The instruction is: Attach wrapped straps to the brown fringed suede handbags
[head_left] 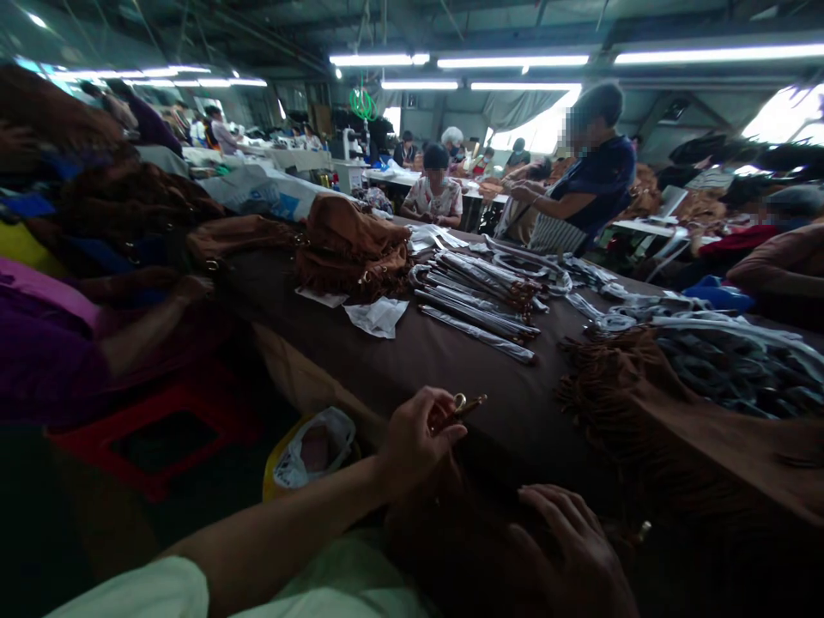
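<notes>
The hands are apart: the left hand point(418, 442) pinches a small brass clasp point(458, 409), while the right hand point(566, 549) rests on dark brown suede material point(463, 532) below the long dark counter point(399, 365).

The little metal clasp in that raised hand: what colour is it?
The metal clasp looks brassy gold; the head view shows it best.
</notes>
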`<state>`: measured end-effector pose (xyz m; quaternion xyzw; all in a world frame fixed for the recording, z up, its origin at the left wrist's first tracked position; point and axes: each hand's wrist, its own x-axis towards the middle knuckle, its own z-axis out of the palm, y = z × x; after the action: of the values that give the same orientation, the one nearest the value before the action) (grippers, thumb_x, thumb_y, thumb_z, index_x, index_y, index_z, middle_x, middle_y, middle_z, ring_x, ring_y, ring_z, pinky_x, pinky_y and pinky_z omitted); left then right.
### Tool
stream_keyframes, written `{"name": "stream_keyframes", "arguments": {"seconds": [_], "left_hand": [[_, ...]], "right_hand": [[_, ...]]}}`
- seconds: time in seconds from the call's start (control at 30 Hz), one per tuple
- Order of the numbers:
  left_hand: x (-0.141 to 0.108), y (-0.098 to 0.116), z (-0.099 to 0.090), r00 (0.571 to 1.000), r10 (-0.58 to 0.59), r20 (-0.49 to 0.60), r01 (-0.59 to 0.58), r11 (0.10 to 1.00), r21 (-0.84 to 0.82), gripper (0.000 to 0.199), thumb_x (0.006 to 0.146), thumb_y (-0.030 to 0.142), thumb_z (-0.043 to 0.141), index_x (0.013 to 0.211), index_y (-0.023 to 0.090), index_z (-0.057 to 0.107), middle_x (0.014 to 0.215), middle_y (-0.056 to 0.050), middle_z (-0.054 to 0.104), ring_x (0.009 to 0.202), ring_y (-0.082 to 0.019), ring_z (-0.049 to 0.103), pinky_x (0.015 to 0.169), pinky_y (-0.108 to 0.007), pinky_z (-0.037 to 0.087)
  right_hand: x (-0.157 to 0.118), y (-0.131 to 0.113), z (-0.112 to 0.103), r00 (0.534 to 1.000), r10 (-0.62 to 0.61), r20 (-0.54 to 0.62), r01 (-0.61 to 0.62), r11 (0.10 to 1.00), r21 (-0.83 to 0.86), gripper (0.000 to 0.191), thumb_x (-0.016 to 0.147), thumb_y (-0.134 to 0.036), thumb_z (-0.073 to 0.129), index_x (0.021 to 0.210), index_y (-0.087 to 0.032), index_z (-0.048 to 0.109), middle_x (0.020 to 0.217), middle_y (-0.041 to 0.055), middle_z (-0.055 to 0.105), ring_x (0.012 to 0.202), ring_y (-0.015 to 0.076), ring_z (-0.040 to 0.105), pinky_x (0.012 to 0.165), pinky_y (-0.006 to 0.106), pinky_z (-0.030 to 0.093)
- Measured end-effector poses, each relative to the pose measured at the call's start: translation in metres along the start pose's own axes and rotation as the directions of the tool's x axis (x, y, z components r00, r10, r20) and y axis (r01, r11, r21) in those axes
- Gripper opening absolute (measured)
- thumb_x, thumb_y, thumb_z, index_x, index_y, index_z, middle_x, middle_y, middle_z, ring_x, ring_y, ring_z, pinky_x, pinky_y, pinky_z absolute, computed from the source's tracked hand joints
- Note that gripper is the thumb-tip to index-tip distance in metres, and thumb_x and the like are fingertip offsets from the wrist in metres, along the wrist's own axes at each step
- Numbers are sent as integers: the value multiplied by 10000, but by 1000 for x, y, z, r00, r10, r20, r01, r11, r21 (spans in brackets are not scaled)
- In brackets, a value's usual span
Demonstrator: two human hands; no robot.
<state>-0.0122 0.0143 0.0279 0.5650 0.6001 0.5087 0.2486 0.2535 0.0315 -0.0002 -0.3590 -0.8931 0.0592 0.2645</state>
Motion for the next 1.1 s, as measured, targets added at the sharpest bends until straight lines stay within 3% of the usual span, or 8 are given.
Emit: {"name": "stream_keyframes", "arguments": {"seconds": [0.1, 0.2, 0.4, 0.47, 0.57, 0.73, 0.9, 1.1], "left_hand": [[23, -14, -9, 992, -16, 124, 7, 997, 72, 587, 665, 428, 765, 1166, 185, 580, 1082, -56, 629, 989, -204, 562, 882, -298, 415], [32, -20, -8, 951, -44, 306, 28, 998, 58, 426, 722, 454, 705, 1053, 192, 650, 970, -28, 642, 901, -191, 575, 809, -278, 424], [17, -15, -11, 942, -53, 331, 66, 997, -28, 351, 755, 476, 655, 955, 188, 680, 873, -2, 591, 803, -148, 553, 703, -230, 406], [10, -15, -14, 938, -45, 345, 67, 996, -52, 346, 756, 462, 657, 975, 196, 678, 883, -1, 588, 807, -147, 556, 702, -228, 404], [1, -17, -15, 914, -88, 397, 96, 995, -1, 370, 732, 440, 690, 1017, 207, 656, 899, -1, 612, 817, -164, 568, 710, -240, 406], [-17, -14, -7, 906, -129, 403, 111, 991, 69, 289, 829, 413, 608, 1008, 186, 595, 981, -36, 629, 871, -185, 580, 760, -255, 421], [-25, -11, 4, 917, -40, 398, 8, 997, 80, 283, 855, 376, 597, 1064, 190, 554, 1030, -44, 610, 938, -189, 573, 833, -259, 414], [-19, -13, 1, 897, -1, 442, -36, 996, 76, 242, 871, 384, 577, 999, 180, 551, 966, -38, 602, 863, -171, 573, 776, -243, 418]], "right_hand": [[28, -14, 9, 996, 65, -65, -59, 994, 89, 182, 883, -302, 569, 1049, -250, 621, 1022, 68, 653, 964, 243, 598, 823, 394, 499], [66, -32, 14, 985, 110, -130, -89, 984, 156, 204, 918, -289, 506, 1076, -247, 627, 1105, 83, 632, 1019, 241, 580, 863, 407, 488], [115, -57, 25, 959, 278, -56, -243, 907, 344, 293, 851, -420, 591, 1059, -236, 685, 1098, 94, 679, 1026, 280, 597, 897, 455, 470], [118, -57, 30, 900, 410, 151, -426, 746, 512, 320, 791, -469, 655, 970, -211, 717, 975, 93, 721, 909, 280, 652, 810, 415, 512], [114, -53, 33, 732, 515, 447, -647, 318, 692, 379, 706, -456, 747, 955, -172, 720, 881, 90, 745, 821, 274, 690, 699, 356, 542], [102, -46, 35, 584, 411, 700, -716, -146, 682, 291, 697, -347, 790, 903, -153, 724, 840, 64, 735, 734, 185, 682, 663, 276, 544], [92, -48, 39, 603, 333, 725, -659, -304, 688, 203, 718, -351, 776, 722, -170, 684, 675, -9, 659, 578, 115, 599, 550, 220, 497], [92, -47, 28, 653, 290, 699, -664, -224, 713, 226, 808, -406, 688, 791, -180, 686, 837, 37, 700, 750, 177, 648, 704, 300, 524]]}}
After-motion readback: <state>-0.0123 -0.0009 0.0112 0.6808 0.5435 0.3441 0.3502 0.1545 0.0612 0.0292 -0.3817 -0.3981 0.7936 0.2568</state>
